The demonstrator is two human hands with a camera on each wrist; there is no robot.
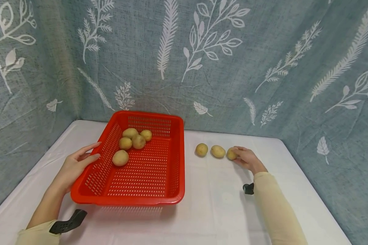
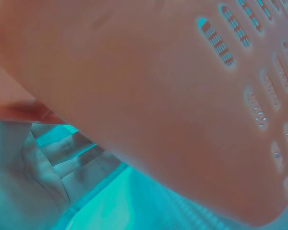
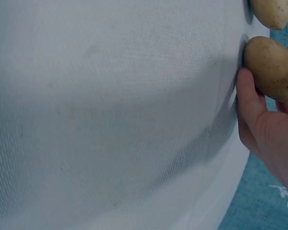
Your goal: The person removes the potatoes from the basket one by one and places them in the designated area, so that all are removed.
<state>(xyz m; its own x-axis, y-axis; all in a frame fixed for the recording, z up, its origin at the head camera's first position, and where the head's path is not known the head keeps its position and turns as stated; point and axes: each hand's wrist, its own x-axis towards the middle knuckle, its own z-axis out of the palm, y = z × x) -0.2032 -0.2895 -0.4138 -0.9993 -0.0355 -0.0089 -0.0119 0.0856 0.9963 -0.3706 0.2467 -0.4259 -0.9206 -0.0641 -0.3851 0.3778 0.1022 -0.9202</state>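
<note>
A red plastic basket (image 1: pixel 141 170) with slotted walls stands left of centre on the table, several potatoes (image 1: pixel 121 158) lying in its left and far part. My left hand (image 1: pixel 76 166) holds the basket's left rim; in the left wrist view its fingers (image 2: pixel 81 158) reach below the rim, along the outer wall. To the right of the basket, three potatoes lie in a row. My right hand (image 1: pixel 246 159) has thumb and fingers round the rightmost potato (image 1: pixel 231 153), which is partly hidden by them. Beside it lie the middle potato (image 1: pixel 218 151) and the left one (image 1: pixel 201 149).
A white cloth (image 1: pixel 214 204) covers the table. Blue-green curtains (image 1: pixel 220 85) with white leaf prints hang close behind the table and along both sides. A black wrist camera (image 1: pixel 69 223) sits on the left forearm, another (image 1: pixel 248 189) at the right wrist.
</note>
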